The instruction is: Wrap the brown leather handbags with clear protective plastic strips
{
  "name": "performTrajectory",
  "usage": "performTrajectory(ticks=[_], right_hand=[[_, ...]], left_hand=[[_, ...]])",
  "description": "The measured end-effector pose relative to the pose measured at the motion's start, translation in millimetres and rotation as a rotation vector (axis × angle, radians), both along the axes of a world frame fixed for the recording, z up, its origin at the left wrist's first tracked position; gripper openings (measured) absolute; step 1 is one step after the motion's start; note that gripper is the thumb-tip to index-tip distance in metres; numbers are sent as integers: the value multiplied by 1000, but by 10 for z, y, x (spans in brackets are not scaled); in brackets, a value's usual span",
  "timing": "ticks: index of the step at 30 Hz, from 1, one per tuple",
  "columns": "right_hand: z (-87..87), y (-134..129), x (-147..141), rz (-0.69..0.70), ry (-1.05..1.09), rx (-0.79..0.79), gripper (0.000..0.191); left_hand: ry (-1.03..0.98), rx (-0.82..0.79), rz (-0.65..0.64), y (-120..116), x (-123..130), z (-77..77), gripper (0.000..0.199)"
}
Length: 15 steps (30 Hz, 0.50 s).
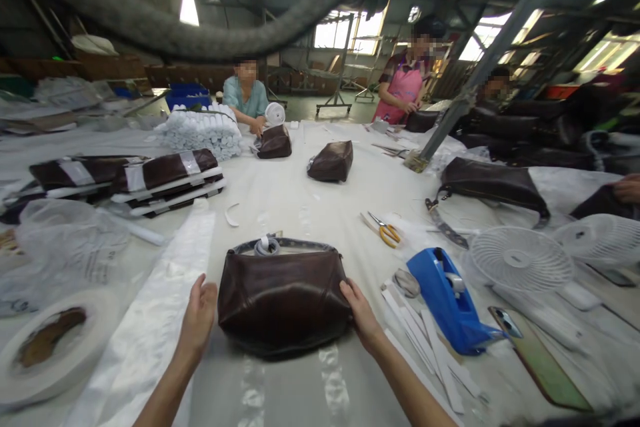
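Bag [285, 303] sits on the table [280, 197] right up front, probably for easy reach; left hand [200, 310] hangs open just beside it; right hand [363, 310] touches its other end, maybe steadying, can't tell if gripping.

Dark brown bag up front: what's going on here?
A person has both hands at a dark brown bag on the white table. The right hand touches its right end; the left hand is open beside the left end, contact unclear. A blue tape dispenser stands to the right.
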State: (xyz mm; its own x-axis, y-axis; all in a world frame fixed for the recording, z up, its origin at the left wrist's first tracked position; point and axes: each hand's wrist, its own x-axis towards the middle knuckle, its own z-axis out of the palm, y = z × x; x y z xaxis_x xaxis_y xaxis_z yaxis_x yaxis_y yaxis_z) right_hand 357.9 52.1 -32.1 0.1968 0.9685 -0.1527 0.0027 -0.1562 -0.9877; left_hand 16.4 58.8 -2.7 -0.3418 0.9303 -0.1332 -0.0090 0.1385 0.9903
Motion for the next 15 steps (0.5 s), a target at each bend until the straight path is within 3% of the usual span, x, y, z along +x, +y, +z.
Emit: performTrajectory(ticks=[2, 4, 6, 8, 11, 15], right_hand=[[147, -60, 68, -33, -260, 96, 89], [385, -112, 81, 126, -583, 314, 98], [622, -125, 18, 394, -902, 517, 113], [760, -91, -85, 608, -1134, 581, 124], [694, 3, -192, 704, -1292, 543, 113], [314, 54, -172, 638, -1333, 601, 92]], left_hand=[[404, 220, -118, -117, 93, 156, 98], [701, 393, -346, -187, 271, 294, 117], [808, 428, -543, -193, 488, 363, 122], [804, 394, -650, -157, 677, 341, 113], [779, 355, -673, -108, 830, 175, 91], [766, 343, -633, -149, 844, -110, 59]])
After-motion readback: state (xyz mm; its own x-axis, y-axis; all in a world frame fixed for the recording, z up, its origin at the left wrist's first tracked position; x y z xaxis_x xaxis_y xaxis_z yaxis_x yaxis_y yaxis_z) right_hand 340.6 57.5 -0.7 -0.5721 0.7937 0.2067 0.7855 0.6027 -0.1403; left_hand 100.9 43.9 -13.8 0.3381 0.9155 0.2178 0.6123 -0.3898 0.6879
